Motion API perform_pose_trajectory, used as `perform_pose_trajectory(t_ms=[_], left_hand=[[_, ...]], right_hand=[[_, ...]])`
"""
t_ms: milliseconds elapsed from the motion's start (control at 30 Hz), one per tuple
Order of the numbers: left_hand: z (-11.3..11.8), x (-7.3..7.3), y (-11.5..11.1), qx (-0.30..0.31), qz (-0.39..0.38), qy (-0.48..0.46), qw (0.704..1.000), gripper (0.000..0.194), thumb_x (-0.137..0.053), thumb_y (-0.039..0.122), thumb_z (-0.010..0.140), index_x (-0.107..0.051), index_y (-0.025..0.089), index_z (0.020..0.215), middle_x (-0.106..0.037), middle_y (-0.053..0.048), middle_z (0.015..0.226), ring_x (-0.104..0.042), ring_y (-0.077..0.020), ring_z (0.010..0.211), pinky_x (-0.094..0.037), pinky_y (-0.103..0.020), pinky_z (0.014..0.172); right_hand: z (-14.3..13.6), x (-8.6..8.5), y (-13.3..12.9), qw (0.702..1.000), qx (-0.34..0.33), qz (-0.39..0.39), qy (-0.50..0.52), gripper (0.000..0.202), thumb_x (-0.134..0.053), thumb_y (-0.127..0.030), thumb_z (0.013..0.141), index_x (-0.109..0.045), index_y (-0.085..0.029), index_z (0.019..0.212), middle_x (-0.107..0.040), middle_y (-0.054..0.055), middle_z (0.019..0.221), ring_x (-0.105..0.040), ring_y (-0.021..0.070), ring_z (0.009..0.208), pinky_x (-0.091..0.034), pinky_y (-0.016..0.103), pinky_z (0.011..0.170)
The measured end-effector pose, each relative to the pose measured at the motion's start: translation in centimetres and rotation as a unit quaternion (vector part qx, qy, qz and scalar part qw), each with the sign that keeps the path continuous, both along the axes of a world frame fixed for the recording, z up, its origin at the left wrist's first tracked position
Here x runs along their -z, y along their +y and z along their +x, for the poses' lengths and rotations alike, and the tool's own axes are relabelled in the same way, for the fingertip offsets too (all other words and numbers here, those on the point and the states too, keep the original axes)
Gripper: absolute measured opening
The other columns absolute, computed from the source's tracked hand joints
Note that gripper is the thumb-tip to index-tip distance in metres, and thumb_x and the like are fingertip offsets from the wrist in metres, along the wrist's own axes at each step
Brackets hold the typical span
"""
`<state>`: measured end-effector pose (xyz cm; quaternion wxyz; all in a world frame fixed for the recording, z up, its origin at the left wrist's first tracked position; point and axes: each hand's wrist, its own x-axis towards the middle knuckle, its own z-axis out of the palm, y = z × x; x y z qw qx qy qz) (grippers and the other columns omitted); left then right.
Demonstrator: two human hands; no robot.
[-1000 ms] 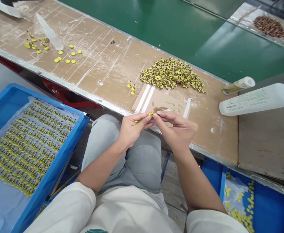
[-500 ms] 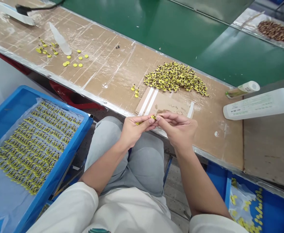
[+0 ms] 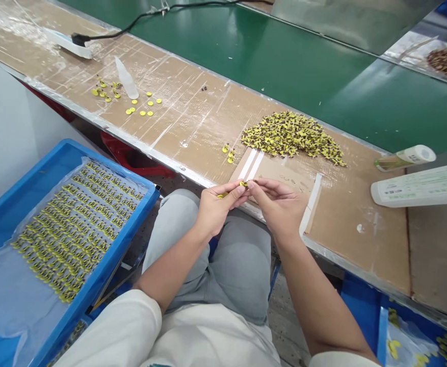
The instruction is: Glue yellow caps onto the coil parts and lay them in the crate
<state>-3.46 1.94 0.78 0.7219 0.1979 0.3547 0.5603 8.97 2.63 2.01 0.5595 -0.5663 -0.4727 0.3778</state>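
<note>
My left hand [image 3: 214, 208] and my right hand [image 3: 283, 205] meet over the front edge of the bench, fingertips almost touching. Between them is a small yellow and dark piece [image 3: 243, 183], its yellow round base pinched in my left thumb and finger. My right thumb and forefinger close on its dark end. Another yellow disc [image 3: 222, 195] shows among my left fingers. Just beyond my hands lies a cardboard sheet [image 3: 274, 173] with white tape strips. Behind it rises a heap of tiny yellow and brown pieces [image 3: 294, 135]; a few assembled pieces [image 3: 229, 154] stand left of it.
On my left, a blue tray [image 3: 150, 196] bears rows of yellow and dark pieces. Loose yellow discs [image 3: 142, 112] lie near a white nozzle bottle [image 3: 127, 79]. A large white bottle [image 3: 422, 184] and a small tub [image 3: 405, 157] lie at right. Another blue bin [image 3: 380, 334] holds yellow discs.
The view has shifted, so the bench and trays appear further right and slightly lower. Both hands keep their pinch on the small piece.
</note>
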Motion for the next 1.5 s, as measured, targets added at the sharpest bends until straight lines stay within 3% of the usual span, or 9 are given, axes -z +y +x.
perform_pose_trajectory(t_ms=[267, 400, 567, 667, 767, 933, 1100, 1300, 1500], left_hand=[[-1.3, -0.5, 0.8, -0.028, -0.015, -0.080, 0.996, 0.025, -0.070, 0.025, 0.079, -0.071, 0.011, 0.100, -0.073, -0.010, 0.101, -0.070, -0.0165, 0.093, -0.051, -0.028, 0.093], [-2.3, -0.3, 1.6, -0.050, -0.059, -0.155, 0.985, 0.033, -0.052, 0.034, 0.090, -0.067, 0.006, 0.100, -0.071, -0.017, 0.106, -0.068, -0.0225, 0.103, -0.049, -0.032, 0.096], [-3.3, 0.0, 2.1, -0.087, -0.074, -0.198, 0.973, 0.035, -0.045, 0.032, 0.089, -0.064, 0.005, 0.100, -0.068, -0.020, 0.112, -0.063, -0.0254, 0.113, -0.047, -0.034, 0.100], [-3.5, 0.0, 2.1, -0.082, -0.066, -0.198, 0.975, 0.035, -0.045, 0.032, 0.088, -0.064, 0.006, 0.100, -0.067, -0.019, 0.114, -0.062, -0.0255, 0.114, -0.047, -0.035, 0.100], [-3.6, 0.0, 2.0, -0.075, -0.057, -0.196, 0.976, 0.034, -0.045, 0.033, 0.088, -0.065, 0.008, 0.098, -0.068, -0.017, 0.112, -0.062, -0.0250, 0.115, -0.047, -0.035, 0.100], [-3.7, 0.0, 2.1, -0.062, -0.053, -0.185, 0.979, 0.033, -0.046, 0.034, 0.086, -0.067, 0.010, 0.095, -0.068, -0.016, 0.112, -0.060, -0.0244, 0.118, -0.046, -0.035, 0.100], [-3.5, 0.0, 1.9, -0.062, -0.043, -0.180, 0.981, 0.033, -0.046, 0.035, 0.086, -0.067, 0.011, 0.095, -0.068, -0.015, 0.112, -0.060, -0.0242, 0.117, -0.046, -0.035, 0.100], [-2.5, -0.3, 1.5, -0.051, -0.017, -0.169, 0.984, 0.035, -0.044, 0.038, 0.087, -0.066, 0.011, 0.096, -0.070, -0.013, 0.108, -0.062, -0.0243, 0.114, -0.043, -0.038, 0.103], [-1.7, -0.2, 1.1, -0.027, -0.034, -0.164, 0.986, 0.032, -0.043, 0.034, 0.086, -0.067, 0.013, 0.090, -0.071, -0.012, 0.104, -0.064, -0.0225, 0.109, -0.043, -0.036, 0.102]], right_hand=[[-2.4, 0.6, 1.8, 0.997, 0.024, 0.075, 0.011, 0.022, -0.077, -0.034, 0.072, -0.072, -0.019, 0.088, -0.074, 0.004, 0.086, -0.070, 0.0179, 0.077, -0.059, 0.034, 0.076], [-2.3, 1.2, 4.2, 0.983, 0.049, 0.130, -0.121, 0.022, -0.070, -0.038, 0.078, -0.071, -0.019, 0.091, -0.074, 0.005, 0.087, -0.070, 0.0187, 0.080, -0.056, 0.035, 0.080], [-1.6, 2.9, 6.7, 0.890, -0.002, 0.148, -0.432, 0.023, -0.059, -0.038, 0.085, -0.073, -0.020, 0.090, -0.074, 0.006, 0.082, -0.067, 0.0194, 0.078, -0.048, 0.035, 0.083], [-1.6, 3.8, 7.2, 0.845, -0.020, 0.137, -0.517, 0.026, -0.056, -0.037, 0.087, -0.073, -0.019, 0.094, -0.072, 0.005, 0.076, -0.066, 0.0194, 0.074, -0.044, 0.034, 0.081], [-1.7, 4.2, 7.3, 0.829, -0.025, 0.138, -0.541, 0.028, -0.055, -0.037, 0.088, -0.071, -0.017, 0.099, -0.073, 0.006, 0.077, -0.066, 0.0207, 0.075, -0.043, 0.034, 0.082], [-1.5, 3.6, 6.7, 0.826, -0.025, 0.146, -0.543, 0.035, -0.055, -0.038, 0.088, -0.066, -0.015, 0.111, -0.074, 0.008, 0.090, -0.067, 0.0228, 0.083, -0.042, 0.036, 0.085], [-2.1, 1.3, 2.5, 0.843, -0.001, 0.191, -0.504, 0.020, -0.058, -0.034, 0.088, -0.069, -0.021, 0.098, -0.073, 0.006, 0.084, -0.065, 0.0209, 0.081, -0.042, 0.035, 0.084], [-4.0, 0.4, -1.1, 0.882, -0.138, 0.182, -0.412, 0.021, -0.065, -0.032, 0.084, -0.069, -0.024, 0.104, -0.073, 0.003, 0.089, -0.063, 0.0189, 0.080, -0.045, 0.034, 0.079], [-3.9, 0.7, -1.2, 0.917, -0.157, 0.111, -0.351, 0.017, -0.064, -0.034, 0.084, -0.073, -0.026, 0.097, -0.073, 0.002, 0.088, -0.060, 0.0181, 0.075, -0.048, 0.033, 0.072]])
